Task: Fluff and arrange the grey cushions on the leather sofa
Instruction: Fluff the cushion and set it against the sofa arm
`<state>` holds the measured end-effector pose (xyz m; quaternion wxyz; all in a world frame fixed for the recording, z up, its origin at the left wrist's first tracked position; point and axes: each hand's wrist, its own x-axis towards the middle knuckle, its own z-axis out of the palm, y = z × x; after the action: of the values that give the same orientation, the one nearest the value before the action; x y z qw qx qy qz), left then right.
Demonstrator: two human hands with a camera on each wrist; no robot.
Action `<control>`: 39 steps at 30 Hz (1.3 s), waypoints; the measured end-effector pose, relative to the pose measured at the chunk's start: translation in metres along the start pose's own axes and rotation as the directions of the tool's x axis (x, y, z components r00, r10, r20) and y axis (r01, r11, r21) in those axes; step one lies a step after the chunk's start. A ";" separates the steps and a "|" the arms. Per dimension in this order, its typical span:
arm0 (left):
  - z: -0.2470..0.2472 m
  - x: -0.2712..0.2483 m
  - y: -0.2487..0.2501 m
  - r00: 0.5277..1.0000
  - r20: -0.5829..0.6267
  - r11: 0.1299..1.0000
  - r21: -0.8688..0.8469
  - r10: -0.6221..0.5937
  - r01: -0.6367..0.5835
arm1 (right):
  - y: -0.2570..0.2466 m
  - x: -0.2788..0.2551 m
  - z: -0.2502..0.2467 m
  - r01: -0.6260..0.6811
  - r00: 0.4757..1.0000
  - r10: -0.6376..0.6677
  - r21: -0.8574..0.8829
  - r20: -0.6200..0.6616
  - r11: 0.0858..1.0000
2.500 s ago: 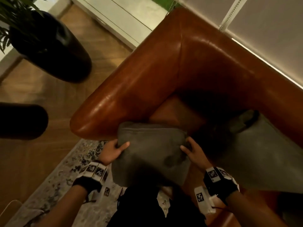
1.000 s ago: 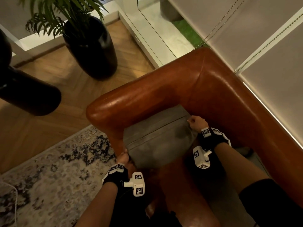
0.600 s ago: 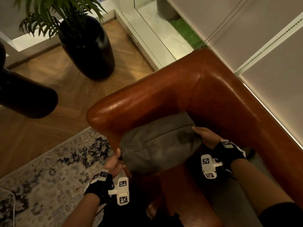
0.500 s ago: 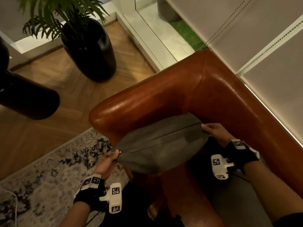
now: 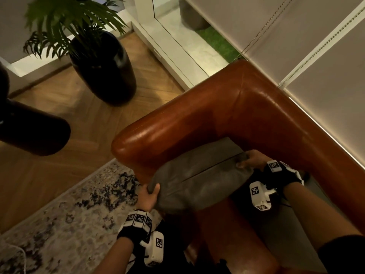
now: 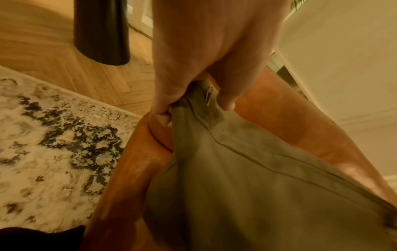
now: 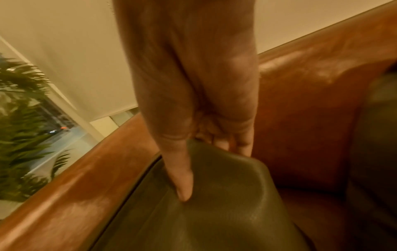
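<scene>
Fluffing: left hand [image 5: 148, 195], right hand [image 5: 250, 160] pinch opposite corners of grey cushion [image 5: 197, 181]; next, likely prop it into leather sofa [image 5: 177, 123] corner.

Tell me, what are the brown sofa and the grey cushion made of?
The sofa looks like smooth, polished brown leather: light gleams in shiny streaks along its arm. The grey cushion looks like soft, matte cloth, maybe suede-like; it hardly shines, has a stitched seam, and bunches where the left hand and right hand pinch its corners. Which cloth exactly, I cannot tell.
</scene>
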<state>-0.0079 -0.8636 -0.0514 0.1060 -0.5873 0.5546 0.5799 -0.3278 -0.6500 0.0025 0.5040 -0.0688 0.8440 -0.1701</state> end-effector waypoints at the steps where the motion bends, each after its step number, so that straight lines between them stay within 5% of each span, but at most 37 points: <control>1: -0.001 0.004 -0.004 1.000 0.004 0.999 0.036 0.011 -0.011 | -0.001 -0.003 0.002 0.015 1.000 -0.015 -0.012 -0.007 1.000; 4: -0.007 0.002 -0.001 0.998 0.006 0.991 0.118 0.057 -0.057 | -0.012 -0.007 0.013 0.033 0.978 -0.065 -0.160 -0.197 0.987; 6: -0.011 0.005 0.001 0.997 0.000 0.983 0.165 0.081 -0.079 | -0.023 -0.017 0.027 -0.021 0.920 -0.112 -0.334 -0.376 0.942; 9: -0.020 0.012 -0.002 0.997 -0.074 0.969 0.247 0.034 -0.015 | -0.035 -0.033 0.058 -0.014 0.767 -0.347 -0.554 -0.540 0.832; 12: -0.024 0.008 0.007 0.967 -0.238 0.892 0.451 0.095 0.023 | -0.051 -0.057 0.091 0.053 0.585 -0.589 -0.698 -0.558 0.714; 14: -0.022 -0.011 0.033 0.949 -0.128 0.898 0.380 0.287 -0.221 | -0.078 -0.092 0.120 0.200 0.442 -0.738 -0.745 -0.510 0.636; 16: -0.016 -0.043 0.062 0.914 0.010 0.914 0.005 0.406 -0.406 | -0.104 -0.130 0.157 0.353 0.375 -0.823 -0.755 -0.427 0.553; 19: -0.019 -0.063 0.072 0.912 0.014 0.902 -0.157 0.410 -0.403 | -0.116 -0.152 0.201 0.536 0.500 -0.834 -0.672 -0.234 0.511; 21: -0.029 -0.052 0.060 0.950 0.038 0.937 -0.184 0.310 -0.298 | -0.114 -0.140 0.205 0.746 0.567 -0.823 -0.439 0.025 0.501; 23: -0.036 -0.034 0.042 0.969 0.079 0.972 0.020 0.233 -0.235 | -0.103 -0.124 0.193 0.861 0.499 -0.850 -0.209 0.169 0.464; 25: -0.035 -0.026 0.017 0.977 0.042 0.949 0.232 0.208 -0.212 | -0.082 -0.099 0.174 0.845 0.450 -0.891 -0.295 -0.056 0.446; 26: -0.034 -0.027 0.005 0.973 -0.019 0.943 0.249 0.232 -0.220 | -0.070 -0.084 0.160 0.771 0.464 -0.857 -0.374 -0.223 0.515; 28: -0.033 -0.035 -0.011 0.957 -0.151 0.963 0.144 0.247 -0.226 | -0.049 -0.058 0.123 0.464 0.601 -0.608 -0.393 -0.520 0.794; 30: -0.034 -0.045 -0.021 0.930 -0.293 0.973 0.005 0.220 -0.229 | -0.037 -0.036 0.094 0.190 0.797 -0.331 -0.310 -0.505 0.932; 32: -0.030 -0.043 -0.023 0.876 -0.361 0.947 0.108 0.321 -0.302 | -0.030 -0.023 0.079 0.197 0.869 -0.302 -0.285 -0.393 0.938; 35: -0.020 -0.046 -0.018 0.810 -0.380 0.892 0.260 0.446 -0.369 | -0.023 -0.019 0.077 0.319 0.855 -0.413 -0.308 -0.315 0.896; 39: -0.014 -0.055 -0.021 0.862 -0.325 0.895 0.356 0.389 -0.269 | -0.013 -0.024 0.072 0.386 0.804 -0.411 -0.149 -0.429 0.910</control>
<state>0.0318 -0.8377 -0.0142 -0.0203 -0.5629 0.7383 0.3710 -0.2536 -0.6712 -0.0042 0.2452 -0.2167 0.9083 -0.2605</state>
